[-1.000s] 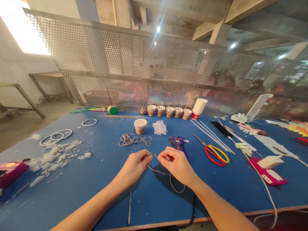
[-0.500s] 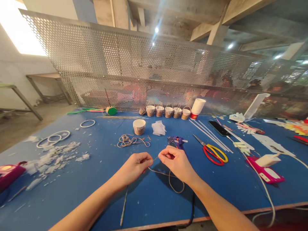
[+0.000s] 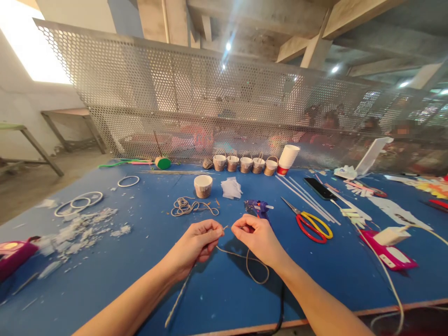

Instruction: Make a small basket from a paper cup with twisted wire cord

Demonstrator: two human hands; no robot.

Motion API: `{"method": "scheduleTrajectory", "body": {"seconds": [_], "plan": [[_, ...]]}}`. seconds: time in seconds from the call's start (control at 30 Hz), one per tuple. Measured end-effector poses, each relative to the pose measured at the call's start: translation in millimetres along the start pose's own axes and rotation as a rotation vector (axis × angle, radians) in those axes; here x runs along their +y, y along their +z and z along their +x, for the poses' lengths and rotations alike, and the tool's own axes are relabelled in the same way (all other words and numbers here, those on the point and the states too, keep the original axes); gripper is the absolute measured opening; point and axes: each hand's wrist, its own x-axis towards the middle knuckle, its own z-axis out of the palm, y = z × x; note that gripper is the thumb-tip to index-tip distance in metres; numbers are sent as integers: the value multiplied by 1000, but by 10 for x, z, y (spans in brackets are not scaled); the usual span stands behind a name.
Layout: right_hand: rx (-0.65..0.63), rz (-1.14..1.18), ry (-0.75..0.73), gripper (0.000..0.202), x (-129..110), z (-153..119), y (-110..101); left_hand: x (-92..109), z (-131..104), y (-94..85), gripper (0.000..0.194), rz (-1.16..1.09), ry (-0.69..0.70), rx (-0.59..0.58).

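Left hand [image 3: 196,243]: grip clamped on the cord [image 3: 231,254], frayed tip [image 3: 226,227] poking out rightward. Cord also shows between this grip and a loop [image 3: 262,283] below the right hand [image 3: 259,237]. Right grip: together, just beside the tip; contents, if any, hidden. Judgement: pinch close to the tip, twist evenly.

I can read no word, number or brand here. The stack of cups [image 3: 289,156] has marks on its red part, too small for me to make out; pale strokes on a reddish shape [image 3: 196,136] behind the metal screen [image 3: 140,88] are too blurred.
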Motion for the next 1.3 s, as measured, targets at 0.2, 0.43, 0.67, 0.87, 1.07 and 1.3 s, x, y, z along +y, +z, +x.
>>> {"method": "scheduleTrajectory", "body": {"seconds": [0.2, 0.43, 0.67, 0.87, 1.07, 1.3], "plan": [[-18, -7, -3, 12, 7, 5, -23, 3, -17, -17, 30, 132, -17, -72], [-19, -6, -12, 12, -9, -21, -12, -4, -13, 29, 30, 362, 73, 71], [-45, -8, -26, 13, -13, -37, 35, -38, -12, 73, 29, 293, 72, 153], [-18, 14, -59, 13, 4, -47, 51, -71, 7, 61, 27, 450, 202, 187], [-23, 17, -48, 13, 9, -43, 59, -94, -1, 49, 27, 577, 345, 242], [-9, 58, 12, 14, 65, -20, 40, -62, 1, 53, 26, 94, 114, 128]]}}
